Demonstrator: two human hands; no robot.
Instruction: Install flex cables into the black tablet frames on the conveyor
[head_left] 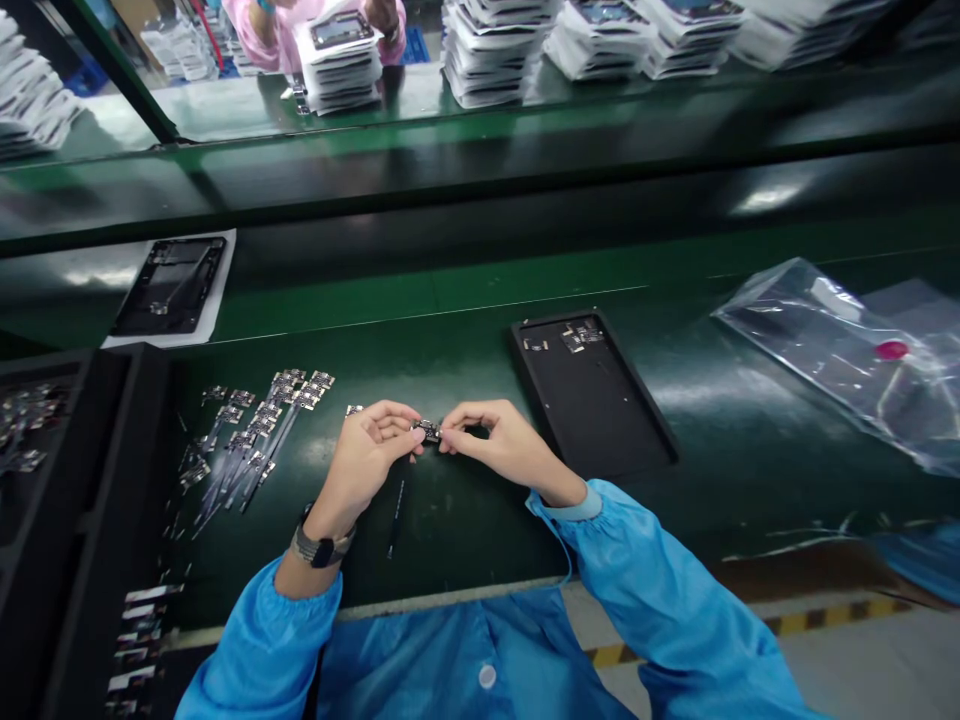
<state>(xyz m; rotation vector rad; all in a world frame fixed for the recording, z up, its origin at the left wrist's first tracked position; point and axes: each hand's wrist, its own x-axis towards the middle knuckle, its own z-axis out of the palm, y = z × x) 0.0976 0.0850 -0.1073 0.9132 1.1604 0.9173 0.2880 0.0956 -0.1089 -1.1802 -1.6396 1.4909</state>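
Observation:
Between my two hands is a small circuit board (pixel 428 430), held above the green bench. My left hand (pixel 371 445) pinches its left end between thumb and fingertips. At its right end, the thumb and forefinger of my right hand (pixel 495 440) are closed on the edge. A thin dark strip (pixel 396 520) lies on the bench below my left hand. Another small board (pixel 354 410) shows partly behind that hand. To the left, several similar boards with ribbon cables (pixel 259 425) lie in a loose spread.
A black tray (pixel 607 400) with a few boards lies right of my hands. A black foam box (pixel 142 440) stands at left. Behind it a dark device housing (pixel 171 287) rests on white sheet. A clear plastic bag (pixel 810 330) lies right. Across the bench, a person sits behind stacks (pixel 491 50).

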